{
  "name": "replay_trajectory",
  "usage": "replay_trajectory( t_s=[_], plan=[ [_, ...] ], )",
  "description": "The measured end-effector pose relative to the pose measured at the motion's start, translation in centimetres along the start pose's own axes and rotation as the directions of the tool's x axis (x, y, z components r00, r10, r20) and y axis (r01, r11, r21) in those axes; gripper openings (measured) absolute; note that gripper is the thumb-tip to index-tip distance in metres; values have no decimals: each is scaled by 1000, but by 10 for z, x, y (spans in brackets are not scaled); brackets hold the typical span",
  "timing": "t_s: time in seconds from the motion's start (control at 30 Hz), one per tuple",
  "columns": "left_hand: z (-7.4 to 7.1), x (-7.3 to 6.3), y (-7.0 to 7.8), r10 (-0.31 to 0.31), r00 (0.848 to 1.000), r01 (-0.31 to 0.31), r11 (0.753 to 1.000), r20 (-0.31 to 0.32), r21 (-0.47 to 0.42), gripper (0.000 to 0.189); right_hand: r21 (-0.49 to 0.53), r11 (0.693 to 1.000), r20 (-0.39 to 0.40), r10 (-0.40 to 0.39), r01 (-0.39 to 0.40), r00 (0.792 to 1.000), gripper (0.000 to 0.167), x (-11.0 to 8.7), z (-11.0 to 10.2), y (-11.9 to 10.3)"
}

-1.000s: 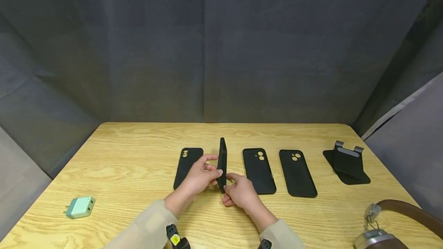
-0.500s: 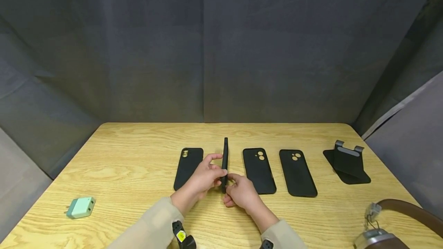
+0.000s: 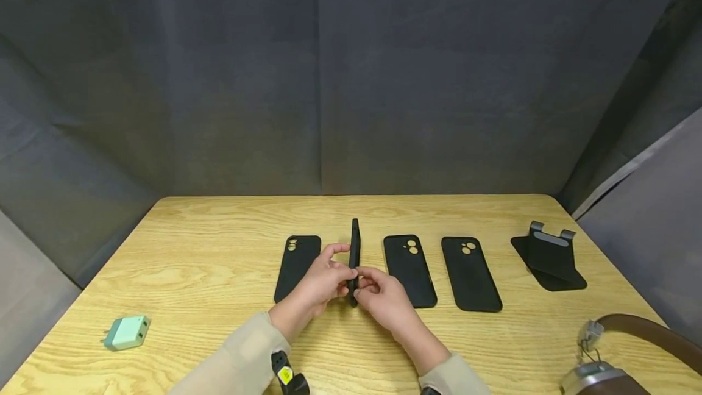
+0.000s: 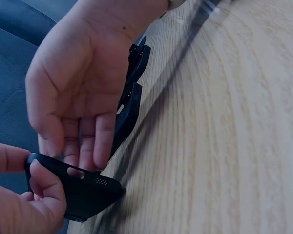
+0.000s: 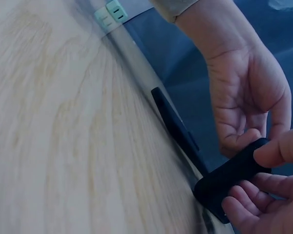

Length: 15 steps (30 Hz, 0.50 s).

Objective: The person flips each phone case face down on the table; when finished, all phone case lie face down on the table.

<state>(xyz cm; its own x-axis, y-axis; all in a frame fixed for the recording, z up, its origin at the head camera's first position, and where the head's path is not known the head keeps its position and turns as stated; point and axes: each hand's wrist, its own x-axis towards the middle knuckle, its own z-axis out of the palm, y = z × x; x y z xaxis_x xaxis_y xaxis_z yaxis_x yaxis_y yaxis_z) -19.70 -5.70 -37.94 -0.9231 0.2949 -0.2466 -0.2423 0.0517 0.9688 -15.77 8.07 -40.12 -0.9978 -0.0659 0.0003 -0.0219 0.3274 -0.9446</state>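
- Head view: we find the black case (image 3: 355, 242) near the middle of the table (image 3: 208, 261), edge-on to us and roughly upright between both hands. We cannot tell whether its lower edge touches the wood.
- We judge it light, thin-walled and mildly flexible, likely a rubbery plastic. The dull finish should resist slipping, and breakage seems unlikely.
- The left wrist view shows a cutout (image 4: 75, 173) and small perforations in its end wall. We would expect that wall to flex more easily; we advise holding the long side edges, with light pressure.
- Left hand (image 3: 323, 279): thumb and fingers bent in, pinching the case, index finger reaching along its side.
- Right hand (image 3: 388, 302): thumb and fingers likewise bent in, pinching the case from its right side; the gap is only the case's thickness.
- Just left, partly behind the left hand, we see a flat case (image 3: 290, 273). To the right lie a second flat case (image 3: 414, 279) and a third flat case (image 3: 473, 282), well apart from each other.
- Farther out: a folding stand (image 3: 553, 255) at far right, headphones (image 3: 641, 329) cropped at near right, and a green charger (image 3: 127, 332) at near left.
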Motion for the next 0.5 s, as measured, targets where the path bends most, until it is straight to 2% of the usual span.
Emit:
replay_trajectory(
  t_s=[0.2, 0.5],
  plan=[
    [0, -1, -1, 8, 1000, -8, 1000, 19, -10, 50, 125, 992, 45, -8, 3, 999, 43, 2, 1, -2],
    [1, -3, -2, 13, 999, -13, 1000, 30, 3, 47, 185, 982, 24, 25, -29, 999, 40, 1, 1, -2]
  ],
)
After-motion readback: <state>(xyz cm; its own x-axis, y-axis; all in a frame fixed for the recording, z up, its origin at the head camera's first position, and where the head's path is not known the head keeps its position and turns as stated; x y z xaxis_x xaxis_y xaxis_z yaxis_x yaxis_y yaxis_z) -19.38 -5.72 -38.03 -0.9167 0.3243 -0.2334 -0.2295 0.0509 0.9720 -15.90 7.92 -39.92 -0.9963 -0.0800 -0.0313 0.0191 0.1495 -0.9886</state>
